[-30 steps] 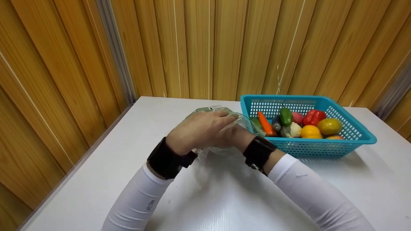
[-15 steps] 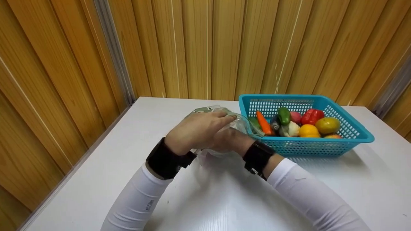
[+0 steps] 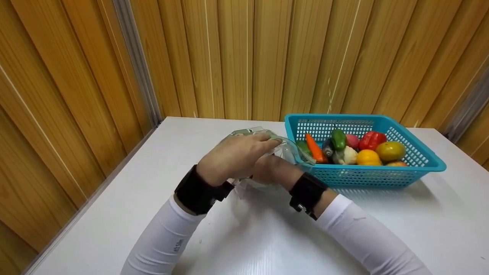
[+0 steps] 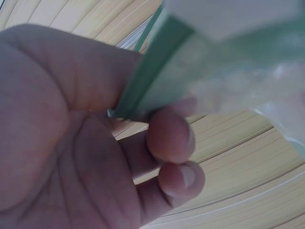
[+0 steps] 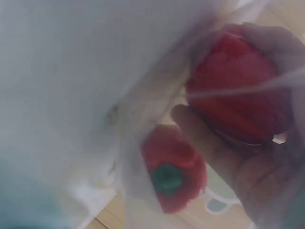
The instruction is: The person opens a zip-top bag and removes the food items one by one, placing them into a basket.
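A clear plastic bag (image 3: pixel 248 132) with a green edge stands between both hands, left of the basket. The back of my left hand (image 3: pixel 229 158) hides much of it in the head view. In the left wrist view the thumb and fingers pinch the bag's green edge strip (image 4: pixel 151 67). My right hand (image 3: pixel 273 170) reaches behind the left one. Seen through hazy plastic in the right wrist view, its fingers curl round a glossy red round fruit (image 5: pixel 233 88). Beside that shows a red pepper (image 5: pixel 178 150) with a green stem.
A teal plastic basket (image 3: pixel 366 177) stands at the back right, close to the bag. It holds a carrot (image 3: pixel 314 147), a green pepper (image 3: pixel 338 139), a red pepper (image 3: pixel 372 140), an orange (image 3: pixel 368 157) and more produce. Behind the white table (image 3: pixel 153 183) rises a wood-patterned wall (image 3: pixel 267 57).
My right hand has drawn slightly back and left, baring more of the bag by the basket. My left hand stays almost still on the bag's edge.
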`<state>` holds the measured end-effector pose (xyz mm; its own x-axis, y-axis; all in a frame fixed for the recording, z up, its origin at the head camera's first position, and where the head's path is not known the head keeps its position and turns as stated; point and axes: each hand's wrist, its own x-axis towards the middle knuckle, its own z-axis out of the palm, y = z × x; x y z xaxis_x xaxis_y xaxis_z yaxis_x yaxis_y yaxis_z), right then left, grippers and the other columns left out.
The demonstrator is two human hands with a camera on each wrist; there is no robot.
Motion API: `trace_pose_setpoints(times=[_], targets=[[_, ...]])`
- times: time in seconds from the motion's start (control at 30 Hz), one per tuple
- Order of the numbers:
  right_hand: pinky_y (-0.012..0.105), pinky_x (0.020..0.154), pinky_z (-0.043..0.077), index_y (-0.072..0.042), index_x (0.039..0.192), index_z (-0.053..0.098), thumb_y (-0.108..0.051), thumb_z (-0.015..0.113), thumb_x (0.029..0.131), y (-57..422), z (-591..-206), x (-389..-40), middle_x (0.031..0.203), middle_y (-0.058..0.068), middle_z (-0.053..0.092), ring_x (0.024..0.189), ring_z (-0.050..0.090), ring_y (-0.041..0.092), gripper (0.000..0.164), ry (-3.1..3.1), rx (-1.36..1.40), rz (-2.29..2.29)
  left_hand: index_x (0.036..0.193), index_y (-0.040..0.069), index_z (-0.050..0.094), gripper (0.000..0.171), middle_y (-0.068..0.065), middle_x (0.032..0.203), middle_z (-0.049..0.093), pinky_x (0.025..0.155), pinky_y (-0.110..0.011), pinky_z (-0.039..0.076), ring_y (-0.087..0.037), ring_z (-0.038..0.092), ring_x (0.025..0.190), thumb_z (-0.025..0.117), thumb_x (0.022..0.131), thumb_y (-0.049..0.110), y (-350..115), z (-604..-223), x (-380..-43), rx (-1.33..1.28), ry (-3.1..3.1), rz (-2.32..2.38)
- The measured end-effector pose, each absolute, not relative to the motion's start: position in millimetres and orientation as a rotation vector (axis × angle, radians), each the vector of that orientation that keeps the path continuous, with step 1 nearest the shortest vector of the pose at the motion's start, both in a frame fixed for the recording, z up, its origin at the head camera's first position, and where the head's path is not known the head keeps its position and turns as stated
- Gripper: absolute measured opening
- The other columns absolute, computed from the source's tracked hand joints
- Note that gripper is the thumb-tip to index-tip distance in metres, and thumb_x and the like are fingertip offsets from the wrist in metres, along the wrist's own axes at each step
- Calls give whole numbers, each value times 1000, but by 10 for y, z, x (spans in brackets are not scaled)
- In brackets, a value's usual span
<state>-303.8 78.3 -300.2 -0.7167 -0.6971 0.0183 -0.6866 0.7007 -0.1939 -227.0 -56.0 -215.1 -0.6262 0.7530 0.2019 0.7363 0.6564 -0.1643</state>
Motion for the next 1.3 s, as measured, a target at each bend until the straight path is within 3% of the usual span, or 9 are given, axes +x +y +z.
trace_pose_setpoints(times=[0.23,0.43,0.6,0.77,1.07,1.3], targets=[[55,115,32,-8,151,39,-39,61,97,874,-2832,-2992,153,13,42,132,41,30,66,2799,-986,-280,146,18,52,76,-4,140,58,96,-41,54,-22,58,126,76,77,-3,-564,-2143,-2284,-1208,-2609,78],[50,112,39,-10,155,29,-40,74,87,983,-2747,-2899,154,12,40,131,39,30,86,2814,-839,-363,145,17,53,71,-5,141,58,104,-41,50,-23,55,131,69,81,-10,-582,-2160,-2303,-1202,-2608,13],[43,109,44,-6,151,36,-39,74,88,1076,-2756,-2810,146,9,49,125,48,26,81,2857,-911,-509,146,17,52,69,-6,142,57,100,-40,52,-24,57,130,68,84,-9,-603,-2174,-2334,-1160,-2627,18],[39,99,52,-3,145,40,-29,80,83,1186,-2704,-2684,132,10,58,114,57,26,78,2916,-1024,-485,146,17,52,62,-8,144,56,93,-42,56,-26,61,125,66,89,-2,-619,-2174,-2355,-1126,-2630,21],[44,94,56,-7,144,39,-27,85,78,1403,-2535,-2418,132,11,58,119,58,28,83,2910,-1095,-538,145,17,53,65,-7,137,59,83,-41,60,-27,70,102,68,86,-4,-616,-2150,-2369,-1088,-2649,16],[44,90,58,-15,142,42,-29,87,76,1548,-2402,-2239,134,6,57,123,55,25,82,2948,-1094,-606,150,22,47,75,-7,141,57,84,-39,60,-27,70,100,73,83,-3,-626,-2167,-2411,-1028,-2731,33]])
